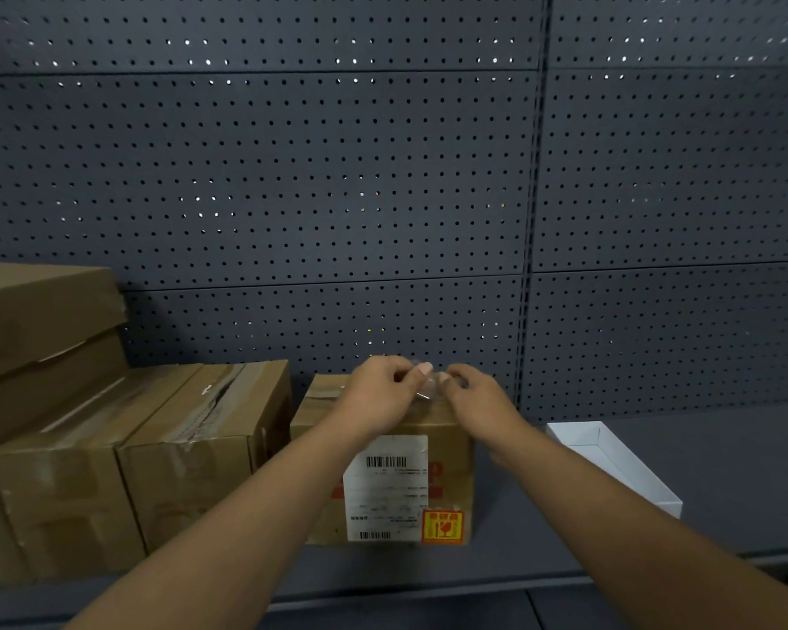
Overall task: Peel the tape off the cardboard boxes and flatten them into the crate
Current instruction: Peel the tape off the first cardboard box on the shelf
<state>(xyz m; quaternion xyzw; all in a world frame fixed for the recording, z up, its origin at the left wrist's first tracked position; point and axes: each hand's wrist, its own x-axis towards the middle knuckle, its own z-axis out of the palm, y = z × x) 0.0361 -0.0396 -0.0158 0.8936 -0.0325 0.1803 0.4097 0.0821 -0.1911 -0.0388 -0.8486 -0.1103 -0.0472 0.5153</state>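
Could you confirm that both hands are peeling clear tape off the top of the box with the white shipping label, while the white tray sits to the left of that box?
Nearly right, but the side is wrong. In the head view the white tray sits to the right of the labelled box, not the left. The rest holds: the left hand and right hand pinch clear tape at the box's top.

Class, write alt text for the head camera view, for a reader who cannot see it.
Two bare hands, left hand and right hand, pinch clear tape at the top of a labelled cardboard box on a dark shelf. More taped boxes stand to its left, a white tray to its right, a pegboard wall behind.
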